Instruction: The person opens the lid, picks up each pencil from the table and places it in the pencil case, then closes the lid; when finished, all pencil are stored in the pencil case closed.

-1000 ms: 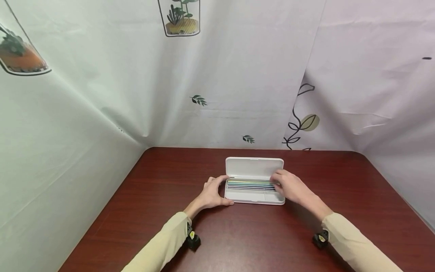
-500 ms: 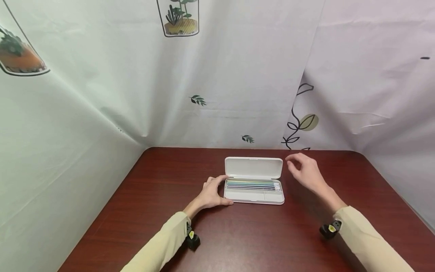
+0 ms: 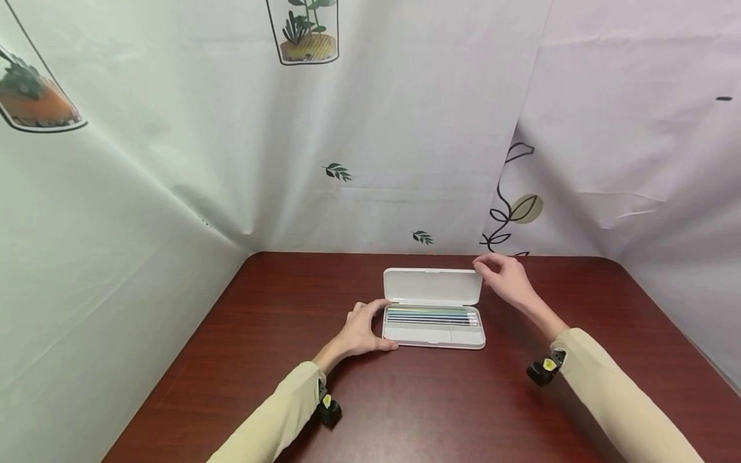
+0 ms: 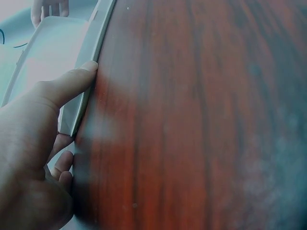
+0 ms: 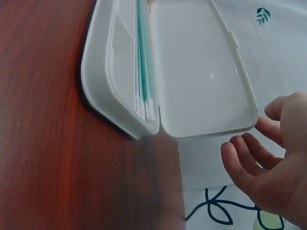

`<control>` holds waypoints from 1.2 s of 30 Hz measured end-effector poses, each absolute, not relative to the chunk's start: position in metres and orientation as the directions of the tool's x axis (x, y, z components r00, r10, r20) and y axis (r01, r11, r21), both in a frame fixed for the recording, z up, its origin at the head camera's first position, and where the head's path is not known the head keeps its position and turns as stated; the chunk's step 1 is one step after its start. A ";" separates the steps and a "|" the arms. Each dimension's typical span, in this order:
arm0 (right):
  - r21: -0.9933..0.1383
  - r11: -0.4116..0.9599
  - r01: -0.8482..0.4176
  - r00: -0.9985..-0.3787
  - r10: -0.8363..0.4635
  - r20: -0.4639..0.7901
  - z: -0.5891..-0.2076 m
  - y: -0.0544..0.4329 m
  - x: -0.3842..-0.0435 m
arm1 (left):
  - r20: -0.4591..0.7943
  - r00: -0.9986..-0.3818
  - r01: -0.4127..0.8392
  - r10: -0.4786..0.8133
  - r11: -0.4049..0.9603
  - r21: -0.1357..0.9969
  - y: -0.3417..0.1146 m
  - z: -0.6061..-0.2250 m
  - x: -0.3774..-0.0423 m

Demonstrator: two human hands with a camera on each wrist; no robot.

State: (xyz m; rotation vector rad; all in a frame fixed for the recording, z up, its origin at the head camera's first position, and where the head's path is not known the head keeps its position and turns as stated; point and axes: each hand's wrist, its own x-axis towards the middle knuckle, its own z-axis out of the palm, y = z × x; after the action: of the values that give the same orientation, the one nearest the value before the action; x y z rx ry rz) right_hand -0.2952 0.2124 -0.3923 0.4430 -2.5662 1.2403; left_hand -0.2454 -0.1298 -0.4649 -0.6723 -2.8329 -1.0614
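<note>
A white pencil case (image 3: pixel 417 343) lies on the table with its lid (image 3: pixel 431 286) raised at the back. Several pencils (image 3: pixel 428 316) in teal, dark blue and pale tones fill its rear compartment, white ends to the right. My left hand (image 3: pixel 357 330) grips the case's left end, thumb along the front wall and fingers at the back. In the left wrist view the thumb (image 4: pixel 76 84) presses the front edge. My right hand (image 3: pixel 508 278) is at the lid's upper right corner. In the right wrist view its index fingertip goes behind that corner, the thumb (image 5: pixel 278 108) standing apart from the lid.
The dark red wooden table (image 3: pixel 278 289) extends around the case. A white cloth (image 3: pixel 405 128) with plant prints hangs behind it and along both sides. The case's front part has a long compartment and a small one (image 5: pixel 122 62).
My right hand first left the pencils at the case's right end and rose to the right. It has since moved left to the lid's corner. The left hand stays in place.
</note>
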 end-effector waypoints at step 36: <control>-0.660 0.561 -0.499 -0.865 -0.365 0.343 -0.393 0.216 -0.281 | 0.233 -0.894 0.441 0.384 0.652 0.617 -0.129 -0.466 -0.243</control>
State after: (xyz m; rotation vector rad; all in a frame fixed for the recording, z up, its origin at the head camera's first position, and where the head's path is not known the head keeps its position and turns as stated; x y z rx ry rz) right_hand -0.2808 0.2163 -0.3933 0.7324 -2.6248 1.1903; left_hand -0.2426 -0.1287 -0.4664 -0.6949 -2.7808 -1.0711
